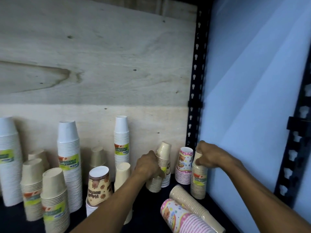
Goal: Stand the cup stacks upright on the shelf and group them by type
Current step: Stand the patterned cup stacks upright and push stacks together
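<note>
My left hand point(148, 166) grips a tan cup stack point(162, 154) that stands slightly tilted near the plywood back. My right hand point(209, 155) holds the top of another tan stack point(198, 182) at the shelf's right end. Between them stands a pink dotted stack point(184, 163). In front, a pink printed stack point(181, 219) and a tan stack point(190, 202) lie on their sides. To the left stand white stacks point(69, 158) point(121, 137), tan stacks point(53, 195) and a brown printed stack point(99, 187).
The dark shelf board point(148, 214) carries everything. A plywood panel point(101, 64) forms the back. A black slotted metal post point(196, 84) and a blue wall point(249, 98) close the right side. Another white stack point(8, 158) stands at the far left.
</note>
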